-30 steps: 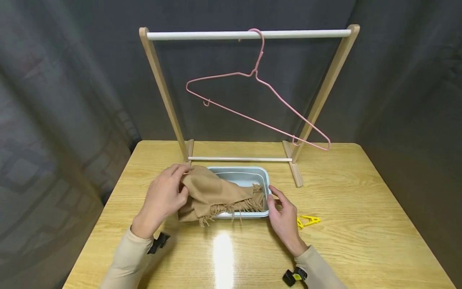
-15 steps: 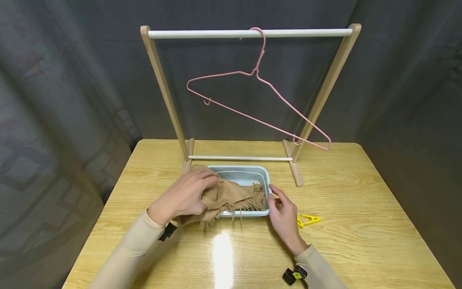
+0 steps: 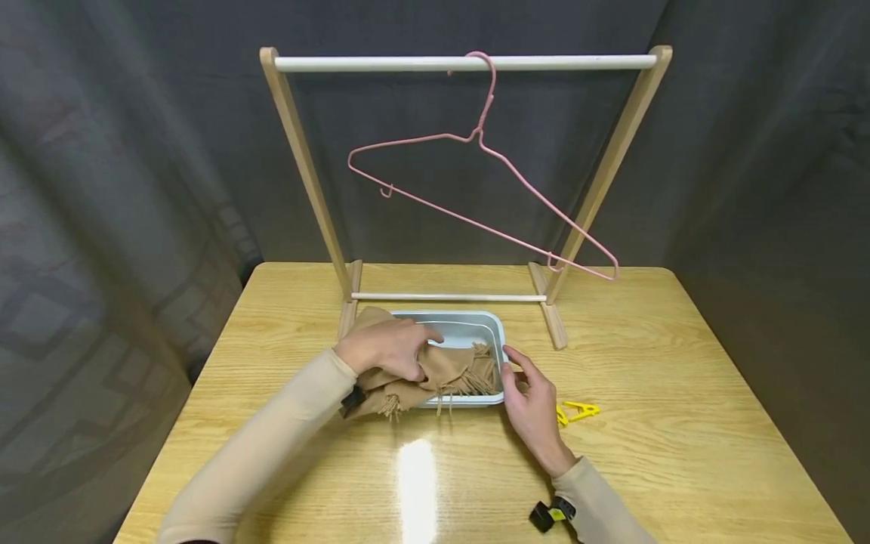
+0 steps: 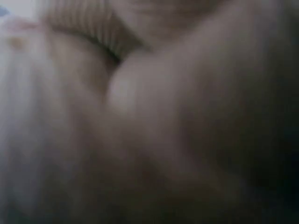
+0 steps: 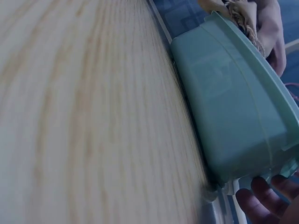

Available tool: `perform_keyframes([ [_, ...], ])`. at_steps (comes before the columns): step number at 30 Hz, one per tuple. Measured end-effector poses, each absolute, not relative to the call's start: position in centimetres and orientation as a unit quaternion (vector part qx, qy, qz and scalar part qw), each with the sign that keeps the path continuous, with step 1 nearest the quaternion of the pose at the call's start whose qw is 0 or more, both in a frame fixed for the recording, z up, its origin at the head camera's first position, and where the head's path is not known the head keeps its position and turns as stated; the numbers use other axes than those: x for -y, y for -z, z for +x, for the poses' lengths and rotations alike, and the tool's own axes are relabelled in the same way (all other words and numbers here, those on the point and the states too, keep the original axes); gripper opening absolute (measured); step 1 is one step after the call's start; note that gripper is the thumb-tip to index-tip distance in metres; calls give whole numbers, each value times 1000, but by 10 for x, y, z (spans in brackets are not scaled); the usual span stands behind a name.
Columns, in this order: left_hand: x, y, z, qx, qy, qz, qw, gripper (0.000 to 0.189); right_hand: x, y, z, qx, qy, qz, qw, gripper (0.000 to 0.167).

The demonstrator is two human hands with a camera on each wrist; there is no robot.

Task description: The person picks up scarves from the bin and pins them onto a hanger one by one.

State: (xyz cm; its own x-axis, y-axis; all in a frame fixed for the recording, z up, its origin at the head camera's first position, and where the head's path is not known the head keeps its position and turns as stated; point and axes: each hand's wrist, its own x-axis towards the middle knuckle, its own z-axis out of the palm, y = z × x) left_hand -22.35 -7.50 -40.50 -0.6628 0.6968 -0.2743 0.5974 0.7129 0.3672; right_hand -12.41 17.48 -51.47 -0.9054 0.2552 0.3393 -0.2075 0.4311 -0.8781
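Observation:
A tan fringed scarf point(image 3: 445, 364) lies bunched in a light blue basin point(image 3: 499, 329), part of it hanging over the left end and the near rim. My left hand point(image 3: 390, 349) rests on the scarf, its thumb and fingers spread apart over the folds. In the left wrist view everything is a close blur. At the basin's right end my right hand point(image 3: 533, 404) holds the rim between thumb and fingers. The right wrist view shows its fingers point(image 5: 261, 200) against the basin's outer wall point(image 5: 224, 93), with the thumb out of sight.
Behind the basin stands a wooden rack with a white top bar point(image 3: 381, 64). From the bar a pink wire hanger point(image 3: 481, 136) hangs tilted, lower at the right. Yellow clothes pegs point(image 3: 581, 411) lie on the table point(image 3: 680, 438), right of my right hand. Dark curtains surround the table.
My left hand has moved right from the scarf's left edge to over its middle. The scarf has shifted slightly and bunched beneath it. My right hand has stayed at the basin's rim.

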Motion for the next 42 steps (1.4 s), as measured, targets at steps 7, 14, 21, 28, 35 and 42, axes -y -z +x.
perform_keyframes([
  [7,76,401,-223,-915,-138,346,155,33,-174,514,-124,819,-534,-19,211,32],
  [14,88,383,-223,-904,-211,363,76,45,-175,512,-125,822,-527,-21,213,32],
  [21,103,372,-223,-907,-272,321,16,51,-175,512,-125,823,-524,-17,216,33],
  [28,114,371,-223,-898,-315,307,-4,46,-176,513,-125,827,-519,-17,217,32],
  [35,119,358,-211,-879,-414,234,-37,41,-176,514,-125,826,-522,-14,213,32],
  [42,128,324,-196,-873,-421,185,-162,31,-177,512,-126,830,-513,-17,217,31],
])
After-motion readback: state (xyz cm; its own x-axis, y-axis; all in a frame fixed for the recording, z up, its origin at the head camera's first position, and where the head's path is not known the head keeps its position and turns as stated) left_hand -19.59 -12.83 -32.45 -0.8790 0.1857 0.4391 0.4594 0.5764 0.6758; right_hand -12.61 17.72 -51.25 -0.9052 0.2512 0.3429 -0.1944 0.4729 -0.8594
